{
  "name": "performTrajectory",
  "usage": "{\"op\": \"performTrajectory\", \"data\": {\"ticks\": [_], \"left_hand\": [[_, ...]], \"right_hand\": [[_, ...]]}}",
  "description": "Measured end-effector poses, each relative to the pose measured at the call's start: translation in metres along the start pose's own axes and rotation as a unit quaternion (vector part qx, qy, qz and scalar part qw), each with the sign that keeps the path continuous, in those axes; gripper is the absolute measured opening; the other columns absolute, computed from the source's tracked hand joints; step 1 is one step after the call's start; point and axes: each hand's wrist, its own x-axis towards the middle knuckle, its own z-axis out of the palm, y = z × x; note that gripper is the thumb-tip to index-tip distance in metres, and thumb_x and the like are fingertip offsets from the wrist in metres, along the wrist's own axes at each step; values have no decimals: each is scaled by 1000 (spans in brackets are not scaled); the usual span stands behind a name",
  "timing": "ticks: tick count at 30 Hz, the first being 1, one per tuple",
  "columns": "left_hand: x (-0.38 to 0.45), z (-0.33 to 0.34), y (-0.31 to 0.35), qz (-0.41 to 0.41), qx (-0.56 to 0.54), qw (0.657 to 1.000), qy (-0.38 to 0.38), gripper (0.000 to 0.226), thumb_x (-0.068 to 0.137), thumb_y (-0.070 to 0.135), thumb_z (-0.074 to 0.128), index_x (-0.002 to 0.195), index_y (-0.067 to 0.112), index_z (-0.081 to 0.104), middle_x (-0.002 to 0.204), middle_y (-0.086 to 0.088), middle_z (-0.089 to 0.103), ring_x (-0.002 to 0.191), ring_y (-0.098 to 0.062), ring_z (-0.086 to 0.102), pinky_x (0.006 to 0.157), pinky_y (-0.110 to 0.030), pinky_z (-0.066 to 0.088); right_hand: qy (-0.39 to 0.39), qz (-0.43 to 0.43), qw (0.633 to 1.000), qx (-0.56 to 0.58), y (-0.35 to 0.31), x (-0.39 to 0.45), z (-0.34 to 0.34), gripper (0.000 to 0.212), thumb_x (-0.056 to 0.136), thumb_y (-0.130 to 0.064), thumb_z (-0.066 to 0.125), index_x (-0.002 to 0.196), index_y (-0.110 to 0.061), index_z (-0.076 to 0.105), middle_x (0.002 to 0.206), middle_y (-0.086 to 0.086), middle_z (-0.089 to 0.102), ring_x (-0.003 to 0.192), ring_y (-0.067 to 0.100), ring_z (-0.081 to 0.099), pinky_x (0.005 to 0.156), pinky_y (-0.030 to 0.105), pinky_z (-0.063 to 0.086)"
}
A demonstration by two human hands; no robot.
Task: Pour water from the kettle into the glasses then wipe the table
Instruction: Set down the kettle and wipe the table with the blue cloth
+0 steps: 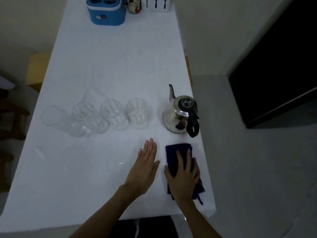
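A steel kettle (180, 114) with a black handle stands upright near the table's right edge. Left of it, several clear glasses (137, 113) stand in a row across the white table (111, 66). A dark purple cloth (175, 153) lies folded in front of the kettle. My right hand (184, 176) presses on the cloth, fingers spread over it and thumb at its left edge. My left hand (145, 167) rests flat on the table just left of the cloth, fingers together, holding nothing.
At the far end stand a blue container (106, 12), a small figurine (134, 5) and a white holder with spoons (158, 4). Wooden furniture shows past the table's left edge (36, 71). Grey floor lies to the right.
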Motion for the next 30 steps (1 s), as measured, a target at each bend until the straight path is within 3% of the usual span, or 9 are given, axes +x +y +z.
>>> {"op": "performTrajectory", "data": {"ticks": [3, 6, 8, 12, 17, 20, 26, 30], "left_hand": [[-34, 14, -22, -13, 5, 1000, 0, 63, 94, 50, -3, 148, 21, -17, 154, 9, -29, 141, -1, -29, 112, -17, -21], [-60, 24, -44, -18, 6, 1000, 8, 64, 96, 50, 0, 151, 18, -10, 157, 8, -23, 144, -3, -23, 115, -19, -17], [-76, 26, -57, -20, 4, 1000, 22, 63, 98, 47, 4, 151, 17, -6, 158, 5, -20, 145, -3, -22, 116, -21, -16], [-105, 28, -84, -18, 21, 999, 45, 60, 100, 41, 10, 152, 14, -4, 159, 2, -16, 146, -5, -19, 117, -22, -15], [-133, 34, -122, -3, 97, 994, 53, 56, 104, 32, 19, 151, 2, 18, 160, -12, 14, 149, -24, 11, 120, -35, 1], [-141, 38, -136, 13, 144, 987, 65, 55, 103, 31, 18, 149, 0, 24, 157, -15, 22, 146, -29, 23, 120, -37, 3], [-143, 48, -145, 31, 166, 981, 98, 57, 102, 31, 25, 150, 0, 19, 160, -14, 15, 149, -26, 14, 121, -36, 3], [-145, 51, -147, 27, 162, 981, 103, 59, 102, 33, 24, 151, 1, 16, 161, -13, 11, 149, -25, 10, 120, -38, 6]], "right_hand": [[13, -24, 999, -37, 4, -7, 6, 55, 88, -34, 66, 141, -19, 58, 155, 15, 44, 124, 48, 51, 89, 63, 45], [40, -18, 999, -23, -5, -4, 4, 63, 77, 3, 78, 136, -10, 61, 151, 17, 48, 109, 48, 56, 77, 60, 49], [71, -10, 997, 12, -16, -6, 3, 62, 77, 10, 73, 136, -6, 60, 149, 15, 51, 105, 45, 55, 78, 58, 52], [98, -44, 992, 63, -51, -34, 17, 63, 81, 14, 68, 139, -7, 56, 149, 11, 52, 106, 38, 53, 85, 54, 54], [72, -63, 995, 11, -69, -71, 44, 66, 82, 2, 74, 142, -17, 56, 154, 8, 46, 115, 41, 54, 85, 56, 49], [77, -64, 994, -30, -63, -70, 49, 62, 88, -10, 71, 146, -23, 52, 158, 7, 40, 120, 43, 50, 87, 58, 45], [112, -8, 993, -31, -84, -21, 59, 53, 95, -6, 59, 146, -18, 51, 159, 11, 37, 121, 46, 45, 90, 54, 37], [90, -64, 994, -18, -121, 1, 69, 52, 98, -11, 54, 149, -19, 47, 158, 6, 39, 122, 45, 42, 94, 54, 38]]}}
